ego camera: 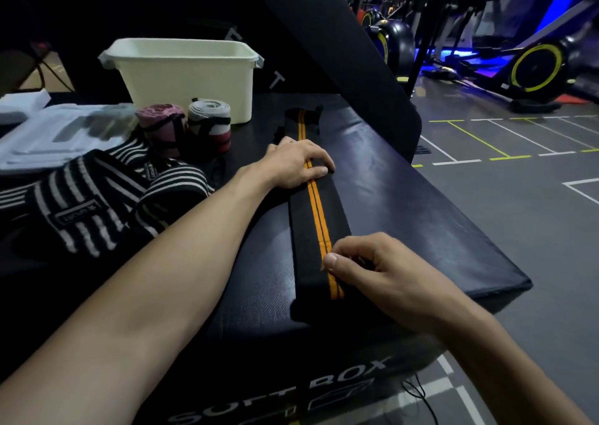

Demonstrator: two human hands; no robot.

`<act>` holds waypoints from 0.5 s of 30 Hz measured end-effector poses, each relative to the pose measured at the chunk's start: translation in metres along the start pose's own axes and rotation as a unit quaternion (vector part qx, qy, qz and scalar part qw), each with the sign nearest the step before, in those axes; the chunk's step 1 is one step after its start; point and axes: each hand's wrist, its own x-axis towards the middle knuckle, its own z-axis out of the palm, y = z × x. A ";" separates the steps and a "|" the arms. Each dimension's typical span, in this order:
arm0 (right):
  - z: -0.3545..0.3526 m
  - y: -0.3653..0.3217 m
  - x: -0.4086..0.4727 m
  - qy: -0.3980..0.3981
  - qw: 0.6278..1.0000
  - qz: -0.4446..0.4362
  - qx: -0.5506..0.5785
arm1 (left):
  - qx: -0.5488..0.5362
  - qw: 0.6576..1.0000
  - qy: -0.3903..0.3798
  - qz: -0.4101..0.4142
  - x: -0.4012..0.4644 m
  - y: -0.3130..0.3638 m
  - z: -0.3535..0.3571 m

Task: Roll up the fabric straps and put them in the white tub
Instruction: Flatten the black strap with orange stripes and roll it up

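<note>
Black box [405,197] bears strap [316,204] lengthwise, pointing at tub [181,74]; right fingers [334,259] pinch it; left fingers [319,167] flat.

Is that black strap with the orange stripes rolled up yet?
No. The black strap lies flat and stretched out on the box, one hand on each part.

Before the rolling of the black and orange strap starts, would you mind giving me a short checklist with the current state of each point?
1. Black and orange strap lies flat and straight on the black box: ok.
2. Left hand presses the strap's middle flat: ok.
3. Right hand pinches the near end: ok.
4. First fold started: not ok, end still flat.
5. White tub open, within view: ok.
6. Room inside the tub: cannot tell.
</note>
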 end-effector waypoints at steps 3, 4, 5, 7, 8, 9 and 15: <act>0.002 -0.004 0.004 0.045 0.999 0.008 -0.013 | 0.010 1.000 0.021 -0.001 -0.002 0.002 0.001; 0.003 -0.003 0.005 0.067 0.997 0.016 -0.020 | 0.014 0.999 0.031 -0.003 -0.002 0.003 0.001; 0.004 -0.002 0.006 0.092 0.995 0.020 -0.032 | 0.018 0.999 0.041 -0.006 -0.002 0.005 0.001; 0.008 -0.002 0.007 0.151 0.986 0.008 -0.071 | 0.025 0.998 0.064 0.000 -0.004 0.009 0.002; 0.011 -0.002 0.007 0.177 0.980 -0.013 -0.090 | 0.027 0.997 0.073 0.009 -0.005 0.011 0.003; 0.016 -0.003 0.007 0.203 0.972 -0.041 -0.107 | 0.029 0.996 0.079 0.019 -0.006 0.013 0.004; 0.033 0.003 -0.004 0.333 0.905 -0.175 -0.198 | 0.025 0.995 0.087 0.034 -0.008 0.012 0.006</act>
